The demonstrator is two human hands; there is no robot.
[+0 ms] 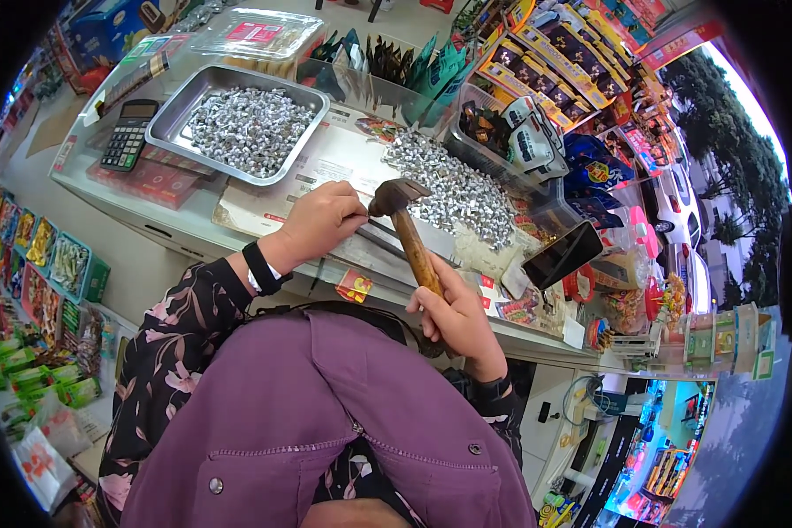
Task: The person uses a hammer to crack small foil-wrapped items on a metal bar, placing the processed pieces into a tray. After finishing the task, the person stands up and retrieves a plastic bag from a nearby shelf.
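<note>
A claw hammer [410, 245] with a worn wooden handle and a dark metal head is gripped by my right hand [456, 310], which wraps the lower handle. Its head is beside the fingertips of my left hand [321, 220]. Those fingers are pinched together over a flat grey metal bar [385, 244]; whatever they hold is too small or hidden to make out. Beyond my hands, many small silvery metal pieces [453, 183] are heaped on the counter. A shallow metal tray [165, 132] at the left holds similar pieces [251, 130].
Left of the tray lies a calculator [130, 134] near red boxes [154, 183]. A phone [561, 255] leans at the right, near a plastic bin of packets [486, 132]. A lidded clear container [257, 37] stands at the back. Racks of packaged snacks [559, 66] rise at the far right.
</note>
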